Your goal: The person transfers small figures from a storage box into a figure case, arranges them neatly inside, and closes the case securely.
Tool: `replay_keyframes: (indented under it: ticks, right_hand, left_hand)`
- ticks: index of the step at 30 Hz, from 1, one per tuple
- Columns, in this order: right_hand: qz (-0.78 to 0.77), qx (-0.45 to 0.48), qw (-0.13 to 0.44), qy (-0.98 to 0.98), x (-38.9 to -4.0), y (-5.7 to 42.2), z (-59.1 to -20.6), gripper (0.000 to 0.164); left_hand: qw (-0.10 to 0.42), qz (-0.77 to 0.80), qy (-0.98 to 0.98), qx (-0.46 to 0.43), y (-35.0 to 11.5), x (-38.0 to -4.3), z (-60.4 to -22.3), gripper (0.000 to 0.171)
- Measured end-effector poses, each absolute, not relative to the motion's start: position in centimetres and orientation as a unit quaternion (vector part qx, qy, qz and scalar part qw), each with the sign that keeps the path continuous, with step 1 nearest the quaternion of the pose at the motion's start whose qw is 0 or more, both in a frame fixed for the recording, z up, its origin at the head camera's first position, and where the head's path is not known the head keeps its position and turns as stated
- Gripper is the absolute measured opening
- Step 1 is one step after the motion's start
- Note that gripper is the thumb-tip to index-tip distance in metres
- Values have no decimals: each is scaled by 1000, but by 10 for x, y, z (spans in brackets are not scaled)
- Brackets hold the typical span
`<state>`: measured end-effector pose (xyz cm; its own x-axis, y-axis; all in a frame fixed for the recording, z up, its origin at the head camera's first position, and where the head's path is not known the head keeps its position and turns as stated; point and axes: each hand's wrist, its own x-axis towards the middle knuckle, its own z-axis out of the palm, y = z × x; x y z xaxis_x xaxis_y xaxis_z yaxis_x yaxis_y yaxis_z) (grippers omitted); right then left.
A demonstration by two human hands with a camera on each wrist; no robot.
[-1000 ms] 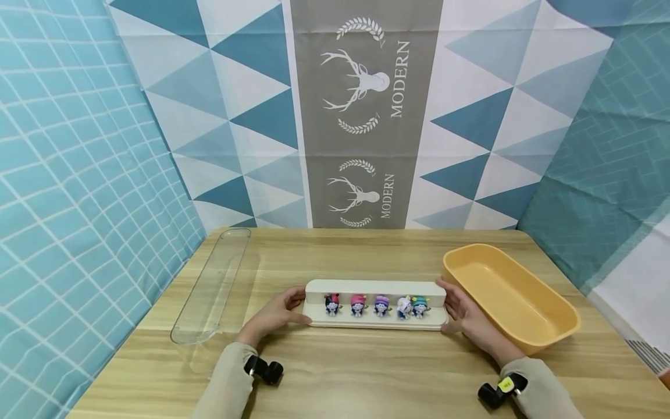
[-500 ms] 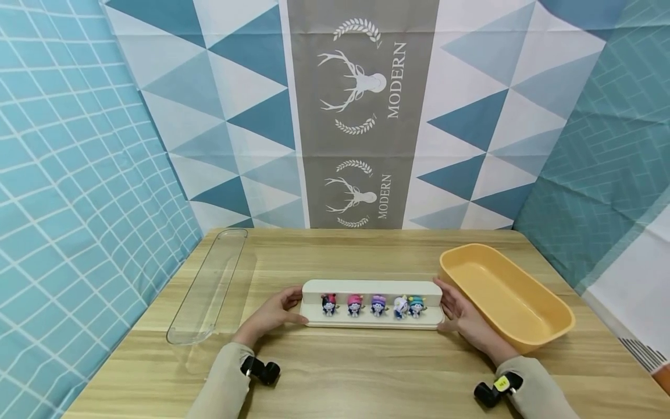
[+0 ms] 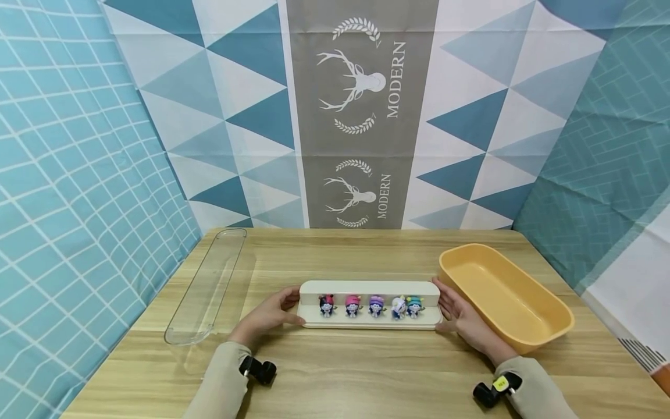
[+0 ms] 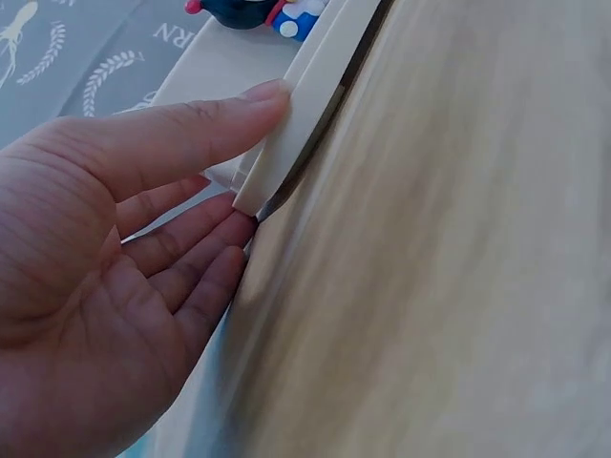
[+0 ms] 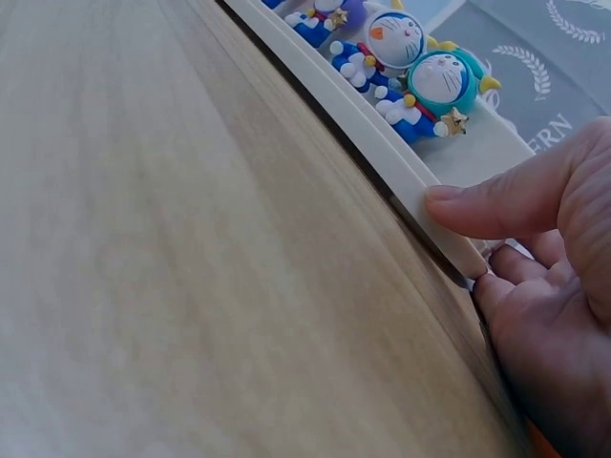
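Observation:
A long cream-white display stand (image 3: 324,322) with a raised back step lies across the middle of the table. On its lower ledge several small cartoon cat figurines in coloured hats stand in a row. The white-hatted figurine (image 3: 398,308) and the teal-hatted figurine (image 3: 415,308) are close together at the right. My left hand (image 3: 269,314) grips the stand's left end, thumb (image 4: 215,124) on the front rim, fingers around the end. At the right end my right hand (image 3: 466,320) holds it likewise, thumb (image 5: 496,200) pressing the rim.
A clear plastic cover (image 3: 173,337) lies lengthwise at the table's left side. The yellow-orange basin (image 3: 557,326) stands at the right, close beside my right hand. Patterned cloth (image 3: 361,116) hangs behind the table (image 3: 335,372) and along both sides.
Both hands keep their hold on the stand, which has edged very slightly left and nearer. The head view has shifted a little. The figurines keep their places on the ledge.

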<state>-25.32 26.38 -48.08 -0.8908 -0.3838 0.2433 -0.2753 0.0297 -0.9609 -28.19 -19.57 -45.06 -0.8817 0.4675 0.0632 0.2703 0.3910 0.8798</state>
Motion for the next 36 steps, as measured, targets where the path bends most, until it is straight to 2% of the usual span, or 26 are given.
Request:
replay_keyframes:
  ticks: [21,29,36]
  right_hand:
    - [-668,-238,38,704,-253,263,-481,102]
    - [-667,-250,36,701,-254,263,-482,101]
    - [-663,-254,33,703,-254,263,-482,100]
  left_hand:
    - [98,404,874,253,-215,-272,-416,85]
    - [74,372,889,258,-221,-250,-376,85]
    - [20,333,912,239,-232,-228,-346,91]
